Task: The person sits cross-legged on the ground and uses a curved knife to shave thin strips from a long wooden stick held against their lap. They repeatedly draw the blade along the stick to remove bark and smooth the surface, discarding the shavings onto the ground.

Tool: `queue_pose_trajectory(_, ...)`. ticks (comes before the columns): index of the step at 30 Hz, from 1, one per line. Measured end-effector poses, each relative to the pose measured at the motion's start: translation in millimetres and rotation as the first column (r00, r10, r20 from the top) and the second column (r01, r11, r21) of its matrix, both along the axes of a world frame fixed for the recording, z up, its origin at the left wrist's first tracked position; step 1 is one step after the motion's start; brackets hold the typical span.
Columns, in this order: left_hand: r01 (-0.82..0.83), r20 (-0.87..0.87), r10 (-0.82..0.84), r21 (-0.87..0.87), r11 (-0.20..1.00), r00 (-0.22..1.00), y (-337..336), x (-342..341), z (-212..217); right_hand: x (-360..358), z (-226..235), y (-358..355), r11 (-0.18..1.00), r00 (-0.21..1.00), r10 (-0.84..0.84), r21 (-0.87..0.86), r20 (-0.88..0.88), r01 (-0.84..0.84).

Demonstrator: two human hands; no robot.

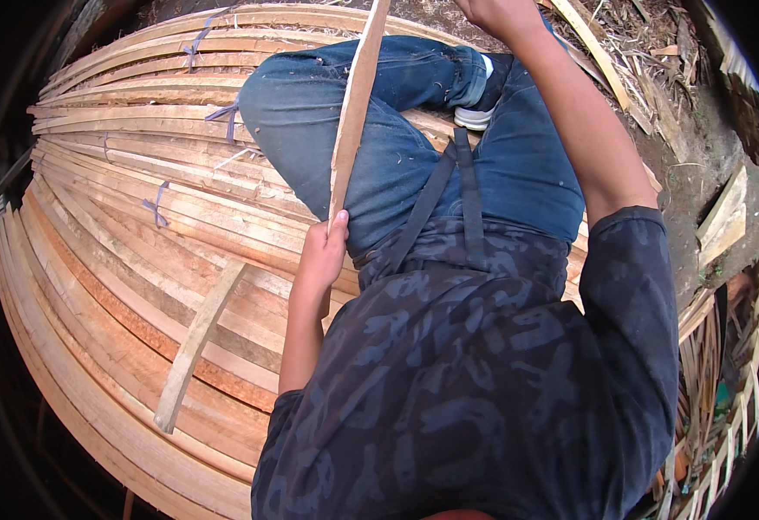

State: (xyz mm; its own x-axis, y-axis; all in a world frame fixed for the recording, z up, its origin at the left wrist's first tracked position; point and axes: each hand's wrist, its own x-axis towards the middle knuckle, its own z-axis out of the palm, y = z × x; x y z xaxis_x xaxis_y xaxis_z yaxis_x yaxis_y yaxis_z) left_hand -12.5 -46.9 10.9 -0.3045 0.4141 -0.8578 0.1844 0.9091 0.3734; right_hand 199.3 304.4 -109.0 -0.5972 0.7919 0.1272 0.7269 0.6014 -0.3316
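- Pale brown wood makes up the strip (358,108), at 12 o'clock from the middle; it slants, its lower end toward 11 o'clock and its upper end running out of view at the top edge.
- The left hand (323,251), at 9 o'clock and close to the middle, is closed around the strip's lower end, the thumb laid along it; the other fingers are mostly hidden.
- The right hand (494,16), at 1 o'clock, is cut off by the top edge; I cannot tell how far open it is or whether it has hold of anything.
- The strip passes in front of the jeans (297,121), whose bent knee points to 11 o'clock.
- A shoe (475,120) with a white sole shows at 1 o'clock.
- Two dark straps (470,204) lie over the lap, near 1 o'clock; the dark patterned shirt (483,381) spreads from the middle toward 5 o'clock.
- Planks (136,251) fan out from 7 to 11 o'clock, with purple ties (156,208) around 10 o'clock.
- A loose offcut (193,351) lies across them at 8 o'clock.
- A wood chunk (723,221) lies on the ground (683,199) at 3 o'clock; thin slats (748,399) are heaped at 4 o'clock.
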Motion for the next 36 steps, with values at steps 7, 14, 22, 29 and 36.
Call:
queue_pose_trajectory(7,0.001,-0.017,0.000,0.041,0.999,1.000,-4.3,3.1,-1.7,-8.1,-10.2,-7.8,1.000,0.990,0.004,0.014,-0.143,-0.001)
queue_pose_trajectory(14,-0.046,0.066,0.048,-0.022,0.999,0.997,-2.9,-2.4,-4.1,-6.6,12.8,-33.0,0.990,0.993,0.062,-0.119,-0.100,-0.074)
queue_pose_trajectory(22,0.000,0.015,-0.001,0.033,0.999,1.000,-3.7,-0.5,-4.4,-7.0,-0.1,-14.7,0.992,0.977,0.052,0.123,-0.207,-0.027)
queue_pose_trajectory(29,0.004,0.003,-0.004,-0.050,0.999,1.000,10.4,-0.3,-2.2,-2.5,-8.2,-9.0,0.997,0.997,-0.058,-0.063,-0.057,0.055)
queue_pose_trajectory(36,-0.017,0.085,0.024,-0.076,0.997,0.996,9.8,-5.9,-6.0,-10.8,2.6,-48.2,0.972,0.970,0.225,0.096,-0.091,-0.217)
